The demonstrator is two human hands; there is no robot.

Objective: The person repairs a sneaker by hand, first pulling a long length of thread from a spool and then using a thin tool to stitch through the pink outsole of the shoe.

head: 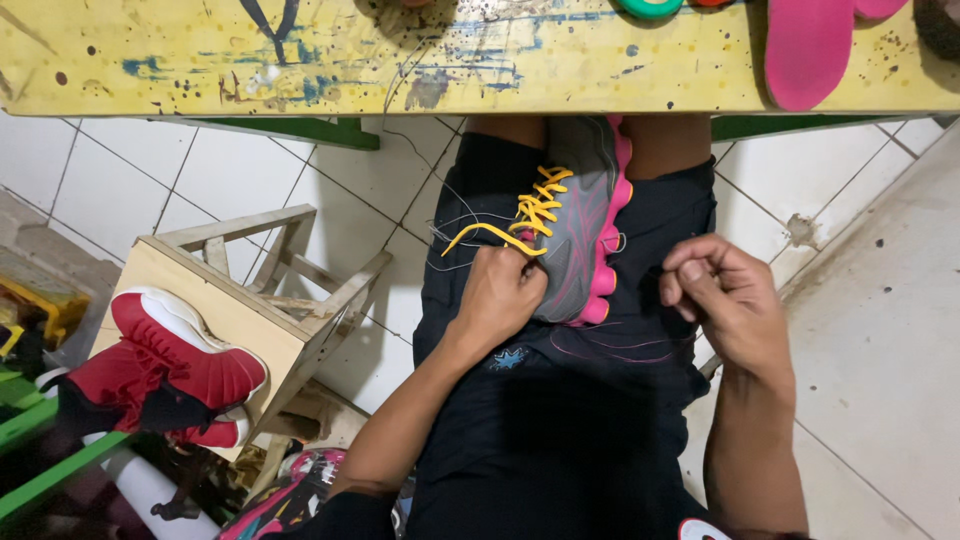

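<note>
A grey shoe [578, 225] with a pink sole and yellow laces [530, 215] lies on my lap, clamped between my knees under the table edge. My left hand [500, 295] grips the shoe at its heel end, fingers tucked into the opening beside the laces. My right hand [725, 295] is held to the right of the shoe, fingers pinched shut on a thin thread that runs toward the shoe; whether a needle is in the pinch cannot be made out. Loose threads lie across my dark shorts.
A paint-spattered yellow table [400, 60] spans the top, with a pink insole [805, 50] on it. At left, a small wooden stool [260, 300] carries a red and white sneaker [170, 365]. White tiled floor [860, 330] lies on both sides.
</note>
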